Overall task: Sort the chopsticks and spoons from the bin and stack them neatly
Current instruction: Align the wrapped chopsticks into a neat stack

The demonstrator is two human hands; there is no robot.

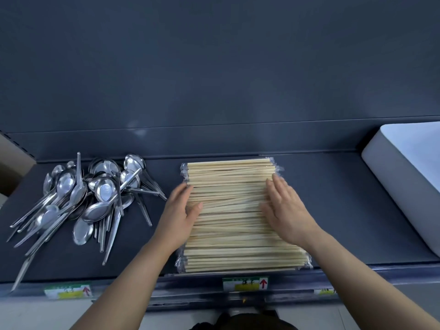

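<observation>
A flat stack of pale wooden chopsticks in clear wrappers (232, 177) lies crosswise in the middle of the dark shelf (333, 210). My left hand (181, 213) rests flat against the stack's left ends, fingers together. My right hand (284, 210) lies flat on top near the right ends, fingers spread a little. Neither hand grips anything. To the left lies a loose heap of steel spoons (95, 198), bowls and handles crossing in all directions, some handles reaching past the shelf's front edge.
A white bin (390, 172) stands tilted at the right end of the shelf. A cardboard box (12, 167) shows at the far left. Price labels with red arrows (245, 283) line the shelf's front rail. A dark back panel rises behind.
</observation>
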